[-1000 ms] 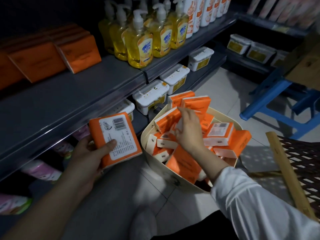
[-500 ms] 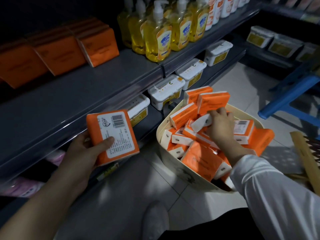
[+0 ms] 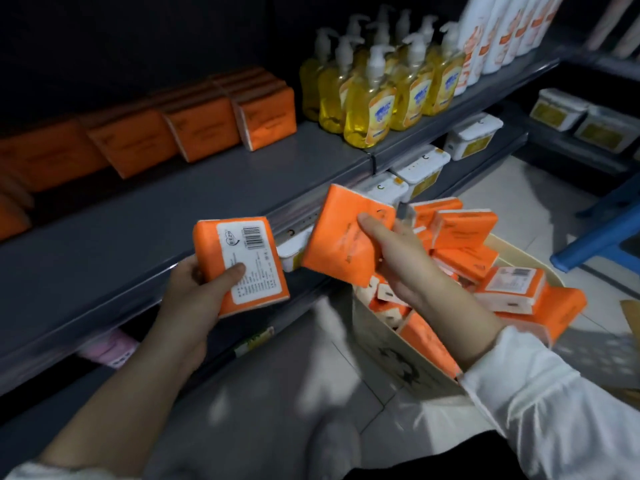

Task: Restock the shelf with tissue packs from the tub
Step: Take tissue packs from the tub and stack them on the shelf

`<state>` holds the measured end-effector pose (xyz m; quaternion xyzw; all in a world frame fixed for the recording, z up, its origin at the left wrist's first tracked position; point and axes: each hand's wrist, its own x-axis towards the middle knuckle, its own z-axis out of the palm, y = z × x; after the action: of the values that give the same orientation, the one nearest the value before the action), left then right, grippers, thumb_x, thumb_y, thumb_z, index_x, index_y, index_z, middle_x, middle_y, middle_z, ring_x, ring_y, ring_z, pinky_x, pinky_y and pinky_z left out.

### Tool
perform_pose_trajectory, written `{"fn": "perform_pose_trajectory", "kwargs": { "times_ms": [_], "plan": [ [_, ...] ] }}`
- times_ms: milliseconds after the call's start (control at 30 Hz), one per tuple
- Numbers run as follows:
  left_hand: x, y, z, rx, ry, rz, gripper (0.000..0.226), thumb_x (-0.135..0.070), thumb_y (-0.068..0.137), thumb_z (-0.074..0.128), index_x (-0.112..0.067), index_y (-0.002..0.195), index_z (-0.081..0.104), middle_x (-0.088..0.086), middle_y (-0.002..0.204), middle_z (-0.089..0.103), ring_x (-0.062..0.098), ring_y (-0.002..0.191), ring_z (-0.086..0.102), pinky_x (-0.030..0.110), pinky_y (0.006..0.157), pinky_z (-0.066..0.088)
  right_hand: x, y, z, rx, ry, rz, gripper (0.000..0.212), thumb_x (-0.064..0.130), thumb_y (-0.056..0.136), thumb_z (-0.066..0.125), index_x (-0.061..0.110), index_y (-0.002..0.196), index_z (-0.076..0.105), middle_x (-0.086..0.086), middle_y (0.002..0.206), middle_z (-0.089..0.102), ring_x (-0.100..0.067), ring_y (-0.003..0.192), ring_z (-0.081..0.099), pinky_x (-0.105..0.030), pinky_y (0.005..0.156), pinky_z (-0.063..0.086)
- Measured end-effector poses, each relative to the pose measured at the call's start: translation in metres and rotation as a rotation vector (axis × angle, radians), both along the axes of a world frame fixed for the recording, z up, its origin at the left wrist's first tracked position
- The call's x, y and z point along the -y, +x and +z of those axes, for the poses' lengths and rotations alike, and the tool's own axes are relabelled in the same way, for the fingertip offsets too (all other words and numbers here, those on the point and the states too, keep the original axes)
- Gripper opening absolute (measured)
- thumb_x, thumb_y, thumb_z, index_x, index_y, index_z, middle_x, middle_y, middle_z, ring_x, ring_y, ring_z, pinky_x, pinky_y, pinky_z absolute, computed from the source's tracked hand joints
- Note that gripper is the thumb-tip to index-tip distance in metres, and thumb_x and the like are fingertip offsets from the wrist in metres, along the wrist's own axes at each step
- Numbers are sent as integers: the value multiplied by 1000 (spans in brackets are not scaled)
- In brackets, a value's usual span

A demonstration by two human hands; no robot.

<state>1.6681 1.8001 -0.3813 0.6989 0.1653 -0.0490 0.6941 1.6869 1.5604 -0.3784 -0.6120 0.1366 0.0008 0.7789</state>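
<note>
Fingers of the left hand (image 3: pixel 194 296) are curled behind a flat orange tissue pack with a white barcode label (image 3: pixel 242 265), and its thumb is pressed on the label. A plain orange tissue pack (image 3: pixel 343 244) is gripped in the right hand (image 3: pixel 398 258), thumb on the face and fingers behind, and is tilted with one corner up. The two packs are held just beside each other, in front of the edge of the grey metal shelf (image 3: pixel 138 230). Beyond the left hand, rows of leaning orange packs (image 3: pixel 201 129) are stocked at the back of the shelf. Below and beyond the right hand, a cream oval tub (image 3: pixel 388 348) is filled with loose orange packs (image 3: pixel 460 230). Beyond the right hand, yellow pump bottles (image 3: pixel 370 105) are ranged on the shelf.
</note>
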Motion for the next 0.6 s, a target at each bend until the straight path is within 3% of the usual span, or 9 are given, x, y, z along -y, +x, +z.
{"fn": "perform_pose_trajectory", "kwargs": {
  "times_ms": [100, 167, 267, 333, 400, 467, 500, 533, 600],
  "plan": [
    [-16, -5, 5, 103, 89, 96, 65, -6, 87, 61, -32, 138, 28, -3, 119, 57, 28, 104, 62, 51, 83, 51, -39, -1, 2, -112, 105, 155, 13, 27, 92, 56, 16, 92, 63, 6, 71, 72, -6, 61, 67, -24, 62, 56],
    [-26, -12, 12, 143, 162, 41, 57, -4, 90, 54, -45, 127, 39, -4, 116, 56, 28, 101, 62, 53, 79, 54, -61, 0, 4, -142, 130, 224, 15, 29, 91, 56, 15, 92, 64, 4, 72, 73, -7, 63, 68, -25, 62, 57],
    [-47, -23, 23, 168, 230, -35, 35, -10, 94, 50, -41, 94, 67, 6, 119, 57, 21, 93, 63, 26, 58, 57, -96, 0, 12, -144, 67, 347, 20, 35, 89, 58, 18, 98, 65, -1, 88, 74, -16, 81, 70, -39, 79, 57],
    [-60, -30, 34, 155, 179, 3, 25, -20, 95, 50, -33, 90, 70, 3, 107, 66, 13, 81, 67, 15, 48, 50, -120, -3, 17, -131, 18, 418, 23, 38, 89, 57, 20, 102, 63, -2, 92, 73, -16, 83, 70, -39, 77, 56],
    [-73, -39, 40, 132, 134, 28, 22, -33, 92, 54, -22, 85, 72, -1, 87, 72, 7, 70, 68, 14, 46, 47, -144, -9, 22, -90, -6, 487, 23, 36, 91, 54, 20, 107, 61, -3, 94, 72, -14, 81, 70, -33, 70, 57],
    [-89, -47, 41, 153, 192, 47, 23, -48, 80, 65, -27, 84, 73, 2, 95, 70, 6, 80, 68, 21, 60, 55, -171, -19, 31, -52, -21, 529, 24, 34, 92, 53, 21, 111, 59, -4, 96, 71, -13, 81, 70, -30, 69, 58],
    [-99, -51, 42, 167, 232, 77, 29, -55, 71, 70, -31, 86, 73, 5, 104, 66, 12, 88, 67, 31, 70, 58, -185, -23, 33, -37, -25, 541, 26, 35, 90, 54, 21, 112, 58, -2, 97, 71, -12, 82, 70, -28, 70, 58],
    [-110, -56, 43, 176, 253, 123, 32, -56, 67, 73, -32, 88, 72, 7, 111, 59, 17, 94, 66, 41, 77, 58, -198, -28, 36, -25, -28, 552, 29, 36, 87, 57, 24, 113, 57, 0, 98, 71, -10, 85, 70, -27, 72, 58],
    [-132, -63, 48, 187, 268, 235, 24, -45, 74, 71, -31, 93, 70, 7, 117, 48, 19, 99, 61, 47, 87, 53, -223, -36, 37, -8, -48, 584, 43, 40, 73, 66, 29, 113, 55, 7, 97, 72, -7, 90, 69, -28, 78, 56]
  ]
}}
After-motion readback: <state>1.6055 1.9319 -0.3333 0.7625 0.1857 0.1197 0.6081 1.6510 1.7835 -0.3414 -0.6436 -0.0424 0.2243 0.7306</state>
